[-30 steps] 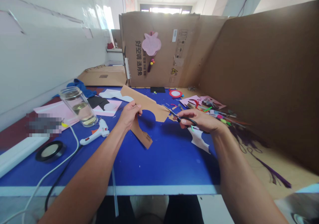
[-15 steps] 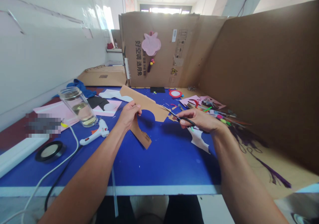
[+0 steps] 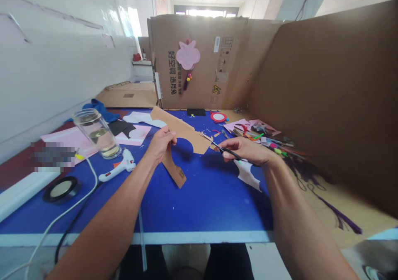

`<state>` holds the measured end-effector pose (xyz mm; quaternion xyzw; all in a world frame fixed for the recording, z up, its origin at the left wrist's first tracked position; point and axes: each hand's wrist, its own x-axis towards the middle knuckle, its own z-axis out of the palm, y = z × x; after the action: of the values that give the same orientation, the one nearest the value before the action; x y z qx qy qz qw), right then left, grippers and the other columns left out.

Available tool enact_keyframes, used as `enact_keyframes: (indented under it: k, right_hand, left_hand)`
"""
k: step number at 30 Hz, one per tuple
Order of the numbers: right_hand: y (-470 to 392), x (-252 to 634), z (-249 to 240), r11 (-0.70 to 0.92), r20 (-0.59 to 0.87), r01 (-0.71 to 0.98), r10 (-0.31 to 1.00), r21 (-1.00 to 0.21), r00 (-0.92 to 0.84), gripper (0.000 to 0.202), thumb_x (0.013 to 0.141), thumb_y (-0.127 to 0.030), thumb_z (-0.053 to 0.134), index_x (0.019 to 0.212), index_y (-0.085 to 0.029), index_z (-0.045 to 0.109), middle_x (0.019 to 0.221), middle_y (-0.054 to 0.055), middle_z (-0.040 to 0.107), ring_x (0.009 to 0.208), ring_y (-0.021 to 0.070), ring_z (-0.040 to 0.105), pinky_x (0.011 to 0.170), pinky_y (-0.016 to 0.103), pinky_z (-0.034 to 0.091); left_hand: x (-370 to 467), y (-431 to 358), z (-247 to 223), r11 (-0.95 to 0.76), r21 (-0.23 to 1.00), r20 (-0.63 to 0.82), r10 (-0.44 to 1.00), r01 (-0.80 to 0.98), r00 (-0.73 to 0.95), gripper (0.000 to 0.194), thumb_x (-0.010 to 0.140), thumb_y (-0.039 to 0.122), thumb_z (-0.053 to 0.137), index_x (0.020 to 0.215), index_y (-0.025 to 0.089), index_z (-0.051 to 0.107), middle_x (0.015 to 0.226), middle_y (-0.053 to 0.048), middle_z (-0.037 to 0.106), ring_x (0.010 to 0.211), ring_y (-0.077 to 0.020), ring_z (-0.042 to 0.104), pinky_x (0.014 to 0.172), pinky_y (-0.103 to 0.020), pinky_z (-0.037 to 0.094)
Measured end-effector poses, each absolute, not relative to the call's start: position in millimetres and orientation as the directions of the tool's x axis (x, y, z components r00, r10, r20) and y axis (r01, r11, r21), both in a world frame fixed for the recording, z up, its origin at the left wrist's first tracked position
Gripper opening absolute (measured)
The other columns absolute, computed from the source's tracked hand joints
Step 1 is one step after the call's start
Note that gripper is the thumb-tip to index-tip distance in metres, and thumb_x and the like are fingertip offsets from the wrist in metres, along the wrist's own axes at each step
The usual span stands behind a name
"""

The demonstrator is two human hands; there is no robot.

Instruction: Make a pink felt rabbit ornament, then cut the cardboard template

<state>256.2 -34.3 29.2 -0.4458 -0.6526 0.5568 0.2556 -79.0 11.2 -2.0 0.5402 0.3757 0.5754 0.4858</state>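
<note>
A brown piece of cardboard (image 3: pixel 185 134) with a curved cut-out is pinched between the thumb and fingers of my left hand (image 3: pixel 162 143); one strip of it hangs down toward the blue table (image 3: pixel 205 205). My right hand (image 3: pixel 242 149) is wrapped round the handles of black-handled scissors (image 3: pixel 226 150). Their blades point up and left and lie at the right end of the cardboard. Whether the blades are parted is too small to tell. A white paper scrap (image 3: pixel 248 175) lies below my right hand.
Left are a glass jar (image 3: pixel 105 141) with liquid, a white glue gun (image 3: pixel 120 167), black tape (image 3: pixel 62 189) and cables. Pink paper, pens and purple tassels (image 3: pixel 343 213) lie right. Cardboard walls (image 3: pixel 261 56) stand behind and right.
My right hand and the scissors have shifted slightly left along the cardboard. The hanging strip has swung a little to the left.
</note>
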Motion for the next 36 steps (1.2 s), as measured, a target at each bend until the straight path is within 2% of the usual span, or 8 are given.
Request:
enact_keyframes:
  k: [7, 15, 21, 31, 36]
  right_hand:
    - [-33, 254, 29, 0.005, -0.154, 0.317, 0.867, -0.948, -0.475, 0.050, 0.070, -0.052, 0.101, 0.110, -0.025, 0.088, 0.089, 0.002, 0.078, 0.079, 0.0161, 0.067, 0.078, 0.031, 0.053]
    - [-32, 254, 29, 0.004, -0.153, 0.317, 0.871, -0.948, -0.467, 0.058, 0.068, -0.057, 0.101, 0.112, -0.022, 0.088, 0.085, 0.002, 0.077, 0.075, 0.0159, 0.067, 0.075, 0.031, 0.054]
    - [-34, 246, 31, -0.015, -0.174, 0.310, 0.852, -0.951, -0.493, 0.054, 0.067, -0.054, 0.101, 0.108, -0.023, 0.085, 0.087, 0.000, 0.076, 0.079, 0.0155, 0.068, 0.079, 0.030, 0.054]
    - [-33, 241, 33, -0.029, -0.172, 0.303, 0.871, -0.953, -0.459, 0.057, 0.066, -0.057, 0.101, 0.108, -0.021, 0.086, 0.083, 0.001, 0.075, 0.073, 0.0150, 0.066, 0.075, 0.030, 0.054]
    - [-34, 238, 33, -0.001, -0.166, 0.312, 0.849, -0.950, -0.502, 0.052, 0.069, -0.057, 0.099, 0.105, -0.022, 0.085, 0.082, 0.002, 0.075, 0.075, 0.0160, 0.067, 0.074, 0.030, 0.053]
  left_hand:
    - [-81, 12, -3, -0.244, 0.958, 0.256, 0.965, -0.153, 0.063, 0.015, 0.079, 0.030, 0.078, 0.079, 0.020, 0.065, 0.062, 0.001, 0.063, 0.059, -0.0133, 0.052, 0.063, -0.027, 0.043]
    - [-83, 12, -2, -0.215, 0.964, 0.228, 0.971, -0.156, 0.073, 0.017, 0.079, 0.030, 0.078, 0.077, 0.020, 0.065, 0.062, 0.000, 0.063, 0.059, -0.0131, 0.054, 0.062, -0.026, 0.042]
    - [-80, 10, -2, -0.186, 0.969, 0.205, 0.972, -0.161, 0.115, 0.015, 0.078, 0.030, 0.078, 0.079, 0.020, 0.067, 0.061, 0.001, 0.062, 0.058, -0.0131, 0.052, 0.061, -0.026, 0.042]
    - [-79, 9, -2, -0.168, 0.972, 0.188, 0.975, -0.167, 0.116, 0.015, 0.077, 0.030, 0.078, 0.079, 0.019, 0.067, 0.061, 0.001, 0.061, 0.059, -0.0130, 0.052, 0.061, -0.026, 0.042]
    - [-79, 8, -1, -0.155, 0.971, 0.182, 0.973, -0.183, 0.141, 0.017, 0.076, 0.031, 0.080, 0.080, 0.019, 0.068, 0.061, 0.001, 0.060, 0.057, -0.0128, 0.050, 0.060, -0.027, 0.040]
